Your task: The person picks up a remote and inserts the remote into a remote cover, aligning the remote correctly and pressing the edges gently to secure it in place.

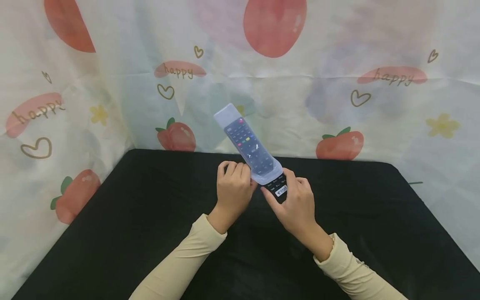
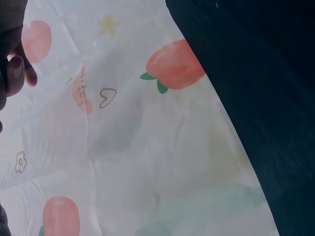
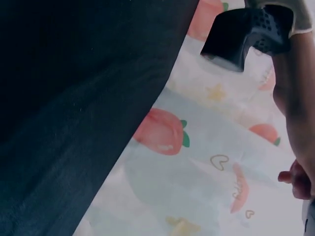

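in the head view, the left hand [image 1: 234,183] pinches the near left edge of a translucent white plastic sleeve [image 1: 250,146], while the right hand [image 1: 298,202] is clamped on the bare near end of a long black remote control [image 1: 276,183], mostly inside the sleeve and above a black cloth-covered table [image 1: 157,208]. in the left wrist view, shadowed fingers [image 2: 15,76] show at the left, their hold impossible to tell. in the right wrist view, fingertips [image 3: 297,181] show at the right, their hold also unclear.
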`<state>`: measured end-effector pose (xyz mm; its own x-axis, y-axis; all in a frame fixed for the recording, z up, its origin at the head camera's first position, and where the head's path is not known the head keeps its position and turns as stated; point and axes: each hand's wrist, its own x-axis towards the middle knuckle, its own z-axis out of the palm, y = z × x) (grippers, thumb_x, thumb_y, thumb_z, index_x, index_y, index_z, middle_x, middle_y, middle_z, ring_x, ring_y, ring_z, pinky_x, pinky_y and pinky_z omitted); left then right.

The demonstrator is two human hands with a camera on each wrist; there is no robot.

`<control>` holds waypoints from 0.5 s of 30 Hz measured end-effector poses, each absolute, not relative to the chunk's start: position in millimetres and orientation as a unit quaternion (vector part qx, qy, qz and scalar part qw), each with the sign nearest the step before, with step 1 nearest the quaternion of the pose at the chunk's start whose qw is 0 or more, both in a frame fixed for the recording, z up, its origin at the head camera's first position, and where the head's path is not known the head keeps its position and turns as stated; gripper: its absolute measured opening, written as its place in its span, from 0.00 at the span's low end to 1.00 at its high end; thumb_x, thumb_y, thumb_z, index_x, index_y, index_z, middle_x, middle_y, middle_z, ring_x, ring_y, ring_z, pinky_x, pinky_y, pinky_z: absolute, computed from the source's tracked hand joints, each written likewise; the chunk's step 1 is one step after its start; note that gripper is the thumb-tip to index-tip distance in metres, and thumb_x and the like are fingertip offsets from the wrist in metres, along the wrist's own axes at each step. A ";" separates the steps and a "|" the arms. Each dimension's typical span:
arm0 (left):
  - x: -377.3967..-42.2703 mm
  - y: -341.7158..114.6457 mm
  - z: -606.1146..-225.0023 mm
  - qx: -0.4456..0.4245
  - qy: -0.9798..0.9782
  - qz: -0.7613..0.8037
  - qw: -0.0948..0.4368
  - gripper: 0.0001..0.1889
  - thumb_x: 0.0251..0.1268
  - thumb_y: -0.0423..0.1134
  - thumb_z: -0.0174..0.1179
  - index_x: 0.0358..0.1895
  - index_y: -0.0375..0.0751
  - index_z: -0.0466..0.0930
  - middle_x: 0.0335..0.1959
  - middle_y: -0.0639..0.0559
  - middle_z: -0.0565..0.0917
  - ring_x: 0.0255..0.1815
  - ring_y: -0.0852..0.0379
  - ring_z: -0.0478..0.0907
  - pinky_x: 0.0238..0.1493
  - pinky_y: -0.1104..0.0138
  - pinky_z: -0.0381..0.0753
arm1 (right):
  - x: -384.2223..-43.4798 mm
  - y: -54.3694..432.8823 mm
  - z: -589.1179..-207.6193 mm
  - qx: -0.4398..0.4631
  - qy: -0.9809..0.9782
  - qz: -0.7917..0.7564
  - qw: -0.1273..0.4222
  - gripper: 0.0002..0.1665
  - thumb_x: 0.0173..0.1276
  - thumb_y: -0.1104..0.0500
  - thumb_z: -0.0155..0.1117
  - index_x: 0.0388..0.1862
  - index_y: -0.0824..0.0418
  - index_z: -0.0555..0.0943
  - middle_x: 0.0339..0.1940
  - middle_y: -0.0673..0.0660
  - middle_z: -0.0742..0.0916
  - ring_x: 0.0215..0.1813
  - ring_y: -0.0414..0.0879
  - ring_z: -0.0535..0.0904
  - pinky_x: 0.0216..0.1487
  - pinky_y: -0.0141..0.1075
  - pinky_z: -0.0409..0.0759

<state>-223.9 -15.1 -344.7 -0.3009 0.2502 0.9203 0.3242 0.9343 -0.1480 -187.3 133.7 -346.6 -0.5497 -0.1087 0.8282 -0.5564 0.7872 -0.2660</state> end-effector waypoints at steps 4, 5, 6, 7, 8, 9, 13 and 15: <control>-222.3 -15.7 -346.2 -0.207 -0.808 -0.045 0.550 0.10 0.48 0.38 0.65 0.20 0.41 0.74 0.17 0.52 0.79 0.26 0.56 0.74 0.46 0.62 0.73 | -187.7 132.7 -346.7 0.200 -0.829 0.253 0.457 0.44 0.66 0.31 0.43 0.44 0.74 0.74 0.21 0.63 0.82 0.21 0.55 0.74 0.35 0.47 0.71; -222.0 -16.3 -346.7 -0.215 -0.809 -0.046 0.545 0.10 0.48 0.38 0.65 0.19 0.41 0.73 0.17 0.52 0.79 0.26 0.56 0.74 0.45 0.62 0.72 | -188.0 132.4 -346.2 0.203 -0.826 0.251 0.462 0.44 0.66 0.31 0.43 0.44 0.74 0.74 0.21 0.63 0.82 0.20 0.54 0.74 0.35 0.47 0.70; -221.7 -16.9 -346.9 -0.224 -0.810 -0.049 0.540 0.10 0.48 0.37 0.64 0.19 0.41 0.73 0.17 0.52 0.79 0.26 0.56 0.74 0.45 0.62 0.72 | -188.4 132.2 -345.7 0.206 -0.824 0.249 0.465 0.43 0.67 0.32 0.44 0.43 0.75 0.74 0.21 0.63 0.82 0.19 0.54 0.74 0.35 0.47 0.70; -221.5 -17.6 -347.3 -0.232 -0.810 -0.051 0.536 0.10 0.48 0.37 0.64 0.18 0.41 0.73 0.17 0.52 0.78 0.26 0.56 0.73 0.45 0.62 0.72 | -188.8 132.0 -345.0 0.208 -0.823 0.247 0.467 0.43 0.67 0.32 0.44 0.43 0.75 0.74 0.21 0.63 0.82 0.19 0.54 0.75 0.35 0.47 0.70; -221.5 -18.2 -347.7 -0.241 -0.811 -0.054 0.531 0.09 0.48 0.36 0.63 0.18 0.41 0.72 0.17 0.52 0.78 0.26 0.57 0.73 0.45 0.62 0.72 | -189.2 131.9 -344.2 0.210 -0.823 0.245 0.468 0.43 0.67 0.32 0.44 0.43 0.75 0.74 0.21 0.64 0.82 0.18 0.54 0.75 0.35 0.47 0.70; -221.2 -18.6 -347.9 -0.249 -0.812 -0.054 0.525 0.09 0.48 0.36 0.62 0.18 0.41 0.72 0.17 0.52 0.78 0.26 0.57 0.73 0.45 0.62 0.72 | -189.6 131.9 -343.6 0.212 -0.823 0.242 0.469 0.43 0.67 0.32 0.44 0.42 0.75 0.74 0.21 0.64 0.82 0.18 0.54 0.75 0.35 0.47 0.70; -220.5 -19.3 -349.7 -0.275 -0.813 -0.058 0.510 0.09 0.50 0.35 0.60 0.18 0.41 0.71 0.16 0.52 0.78 0.25 0.57 0.74 0.45 0.63 0.72 | -191.6 133.1 -342.9 0.215 -0.827 0.234 0.464 0.44 0.67 0.32 0.43 0.41 0.76 0.74 0.21 0.65 0.82 0.17 0.54 0.74 0.36 0.47 0.70; -220.5 -19.6 -351.1 -0.285 -0.814 -0.054 0.504 0.10 0.52 0.36 0.60 0.18 0.41 0.71 0.16 0.52 0.77 0.26 0.57 0.74 0.45 0.63 0.72 | -193.1 134.3 -343.7 0.217 -0.828 0.230 0.462 0.45 0.67 0.32 0.43 0.41 0.76 0.74 0.21 0.65 0.81 0.17 0.54 0.74 0.36 0.47 0.70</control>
<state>-220.5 -19.6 -351.1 -0.3296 0.4089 0.8510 0.5181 0.8318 -0.1991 -193.1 134.3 -343.7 -0.4777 -0.1470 0.8661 -0.5732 0.7993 -0.1805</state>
